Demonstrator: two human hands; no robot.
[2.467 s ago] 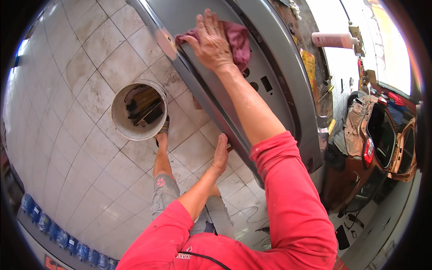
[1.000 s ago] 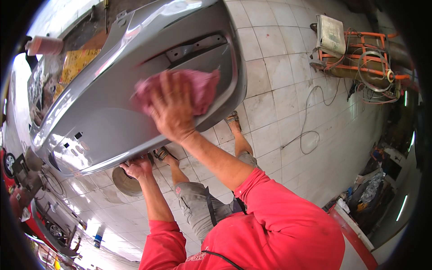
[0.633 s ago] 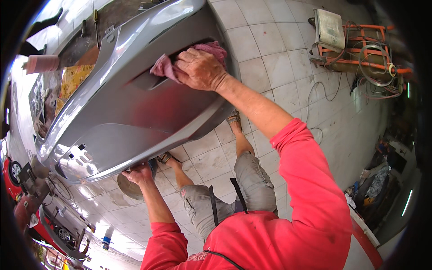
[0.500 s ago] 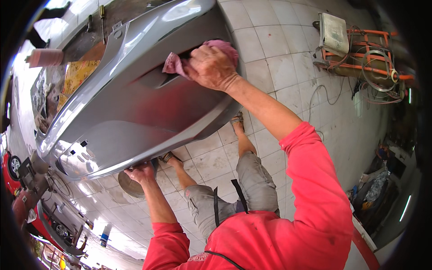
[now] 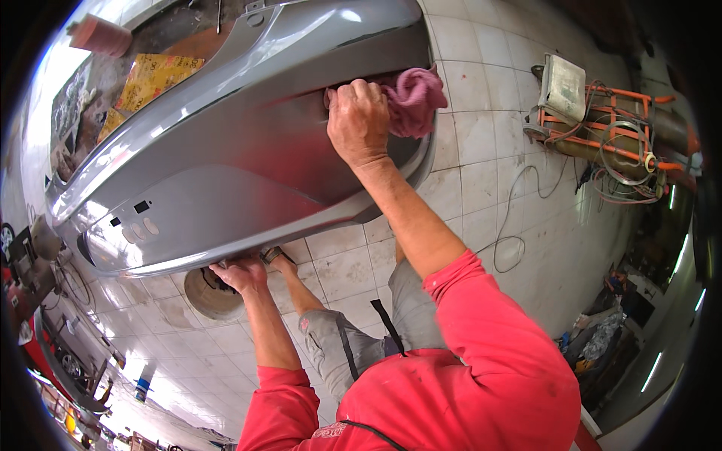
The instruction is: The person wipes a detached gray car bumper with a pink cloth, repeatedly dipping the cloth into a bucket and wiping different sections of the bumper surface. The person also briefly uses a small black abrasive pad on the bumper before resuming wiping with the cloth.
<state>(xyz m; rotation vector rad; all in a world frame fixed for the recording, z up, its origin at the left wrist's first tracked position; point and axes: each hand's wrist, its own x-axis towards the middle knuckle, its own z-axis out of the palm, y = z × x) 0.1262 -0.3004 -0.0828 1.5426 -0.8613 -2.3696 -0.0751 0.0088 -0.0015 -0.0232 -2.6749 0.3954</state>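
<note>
A large grey car bumper (image 5: 226, 188) lies slantwise in front of me, with a long recess near its right end. My right hand (image 5: 359, 120) is closed on a pink cloth (image 5: 416, 101), fingers pressed into that recess. Most of the cloth hangs in a bunch to the right of the hand, over the bumper's end. Under the bumper's near edge, my left hand (image 5: 242, 273) grips the rim; some of its fingers are hidden beneath.
Beyond the bumper are a pink roll (image 5: 100, 36) and yellow printed sheets (image 5: 154, 79). A round tub (image 5: 213, 295) stands on the tiled floor by my left hand. At right are an orange metal cart (image 5: 613, 113) and a loose cable (image 5: 519, 225).
Along the recess, my right hand has slid left relative to the bumper; the cloth now bunches to its right. My left hand keeps its place under the edge. The whole view has shifted.
</note>
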